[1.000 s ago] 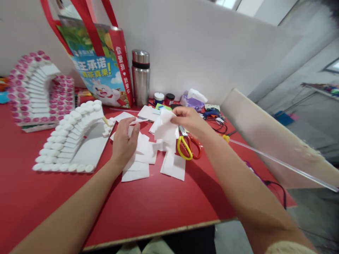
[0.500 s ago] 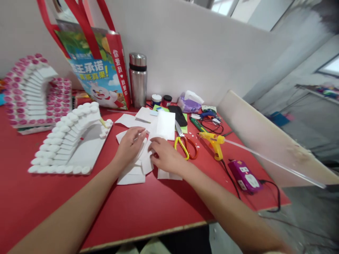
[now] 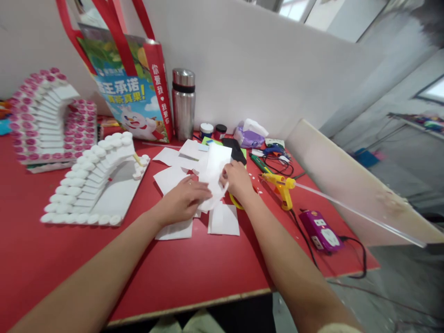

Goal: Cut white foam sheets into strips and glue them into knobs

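Note:
A white sheet of paper or thin foam (image 3: 214, 166) lies over other white pieces, its lower end curled up. My right hand (image 3: 238, 181) pinches the sheet's right edge, fingers bent and closed on it. My left hand (image 3: 185, 200) reaches over the lower left of the same sheet, its fingers stretched out and their tips resting on it; its thumb is mostly hidden. Loose white pieces (image 3: 171, 178) lie beneath and left of my left hand, and a small white stack (image 3: 225, 219) lies below the sheet. Yellow-handled scissors (image 3: 236, 201) are mostly covered by my right hand.
To the right are a yellow glue gun (image 3: 280, 184) with a long clear stick and a purple power socket (image 3: 324, 231). At left stand a white stair model (image 3: 90, 185) and a pink-dotted one (image 3: 48, 120). Behind are a steel flask (image 3: 183, 106) and a printed bag (image 3: 128, 88).
My right hand has moved right and up and has taken the sheet's edge. My left hand has shifted right onto the sheet. The sheet's lower end has lifted and curled.

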Demonstrator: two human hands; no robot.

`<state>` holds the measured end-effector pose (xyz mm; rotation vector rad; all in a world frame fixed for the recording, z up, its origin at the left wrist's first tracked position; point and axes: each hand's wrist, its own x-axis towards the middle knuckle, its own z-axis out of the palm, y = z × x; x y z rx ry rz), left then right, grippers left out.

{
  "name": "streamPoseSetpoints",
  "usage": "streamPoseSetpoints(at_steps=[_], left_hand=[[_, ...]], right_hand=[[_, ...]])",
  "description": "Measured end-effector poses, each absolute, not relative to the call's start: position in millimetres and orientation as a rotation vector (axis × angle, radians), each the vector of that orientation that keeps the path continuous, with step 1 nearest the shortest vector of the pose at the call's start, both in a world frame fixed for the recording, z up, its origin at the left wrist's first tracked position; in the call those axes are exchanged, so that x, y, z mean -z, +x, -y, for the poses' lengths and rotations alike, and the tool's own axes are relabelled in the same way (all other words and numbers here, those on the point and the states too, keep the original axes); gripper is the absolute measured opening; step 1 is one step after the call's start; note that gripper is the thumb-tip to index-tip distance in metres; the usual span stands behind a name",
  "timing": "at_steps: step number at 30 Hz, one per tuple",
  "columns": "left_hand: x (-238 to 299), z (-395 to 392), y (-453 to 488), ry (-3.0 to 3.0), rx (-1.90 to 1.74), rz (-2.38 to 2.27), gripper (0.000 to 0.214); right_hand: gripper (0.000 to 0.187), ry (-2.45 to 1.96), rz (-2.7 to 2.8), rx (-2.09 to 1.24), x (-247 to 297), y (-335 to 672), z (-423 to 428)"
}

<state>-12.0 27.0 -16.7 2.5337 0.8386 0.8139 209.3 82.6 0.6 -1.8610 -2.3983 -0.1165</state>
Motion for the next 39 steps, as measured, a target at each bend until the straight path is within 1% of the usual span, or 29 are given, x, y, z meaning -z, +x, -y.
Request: streamPoseSetpoints(at_steps=[4, 9, 11, 15, 16, 17, 19, 20, 25, 30, 33, 34, 36, 38, 39], left_hand=[[14.5, -21.7, -7.5, 2.537, -0.813, -0.655, 0.034], [9.1, -20.4, -5.8, 2.543, -0.869, -0.824, 0.031], [10.3, -23.1, -5.8, 2.561, -0.841, -0.86, 0.03], [17.5, -30.7, -5.1, 2.597, -0.786, -0.855, 0.027], [19.4, -32.4, -4.9, 2.586, -0.788, -0.872, 0.026], [21.2, -33.7, -4.8, 2.574, -0.791, -0.892, 0.025], [24.0, -35.5, -4.8, 2.569, -0.792, -0.91, 0.025], [25.0, -35.8, -5.1, 2.565, -0.797, -0.908, 0.026], [28.0, -34.9, -7.5, 2.409, -0.984, -0.968, 0.026], [25.5, -34.3, -8.0, 2.196, -1.187, -1.103, 0.026], [21.6, -33.3, -7.9, 2.032, -1.256, -1.146, 0.038], [20.0, -32.8, -8.0, 1.996, -1.267, -1.139, 0.046], [16.9, -31.8, -8.5, 2.003, -1.283, -1.121, 0.071], [13.8, -31.1, -8.9, 2.103, -1.31, -1.098, 0.096], [12.2, -30.7, -8.9, 2.164, -1.319, -1.082, 0.104]], right_hand=[[0.025, -1.815, 2.422, 0.091, 1.1, 210.8, -86.2], [0.025, -1.763, 2.328, 0.042, 1.6, 218.5, -89.0], [0.03, -1.732, 2.303, 0.04, 1.8, 219.1, -88.1], [0.05, -1.78, 2.286, 0.105, 3.4, 210.1, -85.7], [0.049, -1.78, 2.285, 0.12, 4.2, 207.0, -85.6], [0.044, -1.768, 2.294, 0.123, 5.0, 204.3, -85.9], [0.027, -1.723, 2.339, 0.096, 6.9, 200.7, -87.2], [0.021, -1.701, 2.36, 0.077, 8.0, 200.0, -88.1], [0.016, -1.564, 2.276, -0.006, 12.6, 204.9, -91.3], [0.011, -1.387, 1.798, -0.309, 10.3, 217.3, -93.2], [0.011, -1.243, 1.388, -0.574, 3.2, 223.5, -94.2], [0.014, -1.173, 1.245, -0.692, -0.5, 224.4, -93.4], [0.02, -1.017, 1.0, -0.946, -9.7, 223.5, -88.9], [0.029, -0.888, 0.844, -1.176, -19.9, 218.6, -80.2], [0.031, -0.843, 0.8, -1.265, -24.7, 214.8, -74.6]])
